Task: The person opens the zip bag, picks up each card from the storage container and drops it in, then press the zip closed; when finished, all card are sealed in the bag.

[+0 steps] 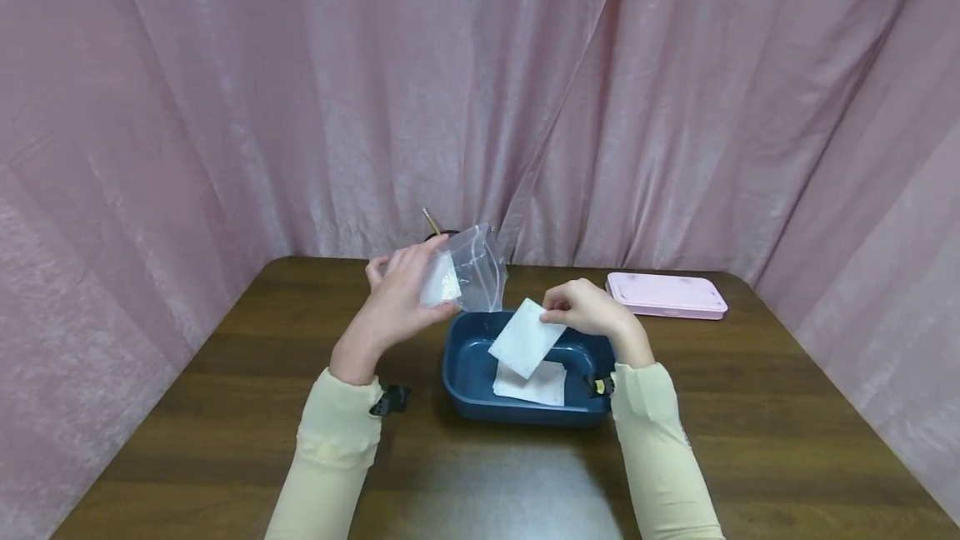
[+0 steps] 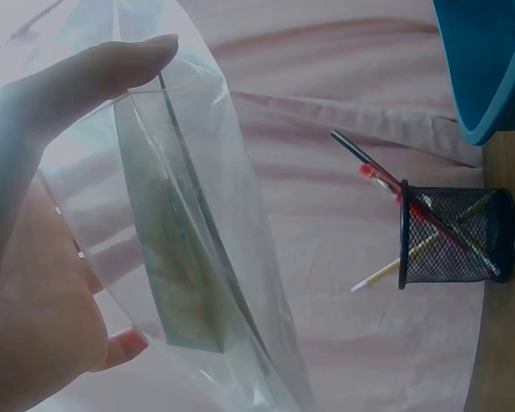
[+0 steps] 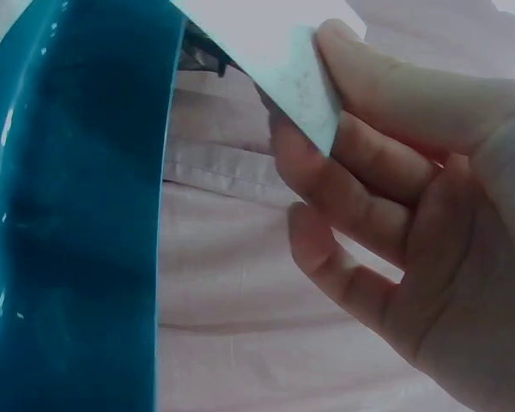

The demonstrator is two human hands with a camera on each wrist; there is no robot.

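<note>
In blue tub (image 1: 465, 373): white packet (image 1: 531, 383).

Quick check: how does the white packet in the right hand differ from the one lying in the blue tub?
The held packet is lifted and tilted above the blue tub, pinched at its upper corner by the right hand. The other packet lies flat on the tub's floor, touched by no hand and partly covered by the held packet in the head view. Both are white, flat and roughly rectangular.

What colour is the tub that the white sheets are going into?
Dark blue. The tub shows best in the head view, below the right hand pinching a white sheet.
</note>
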